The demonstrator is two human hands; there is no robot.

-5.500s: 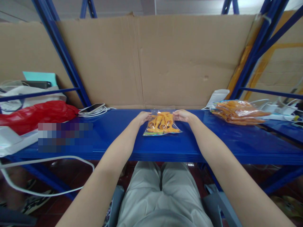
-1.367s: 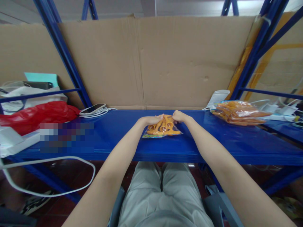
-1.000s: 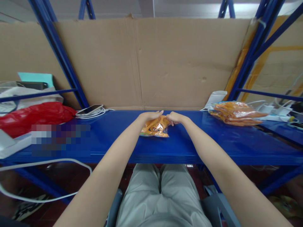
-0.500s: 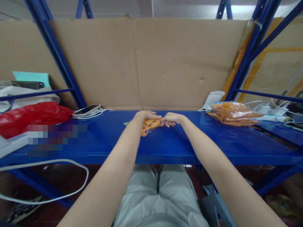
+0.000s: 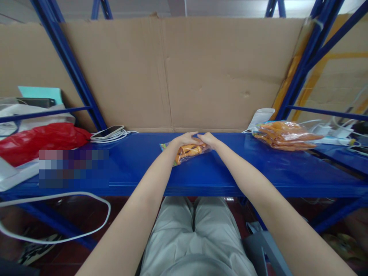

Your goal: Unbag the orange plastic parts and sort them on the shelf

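Note:
A small clear plastic bag of orange toy pieces [image 5: 190,150] lies on the blue metal shelf [image 5: 218,174], turned with one end pointing left. My left hand [image 5: 184,138] rests on top of the bag with its fingers curled over it. My right hand [image 5: 207,138] pinches the bag's right end. The two hands touch each other above the bag, which they partly hide.
A pile of filled bags of orange pieces [image 5: 287,135] and a white pouch [image 5: 261,117] lie at the right. A phone on coiled white cable [image 5: 110,132], a red plastic bag [image 5: 43,138] and a white box lie at the left. Cardboard [image 5: 201,73] backs the shelf.
Over the last seconds the flat bag has been gathered and turned sideways under my hands. Since half a second ago both hands have shifted slightly right and the bag shows more.

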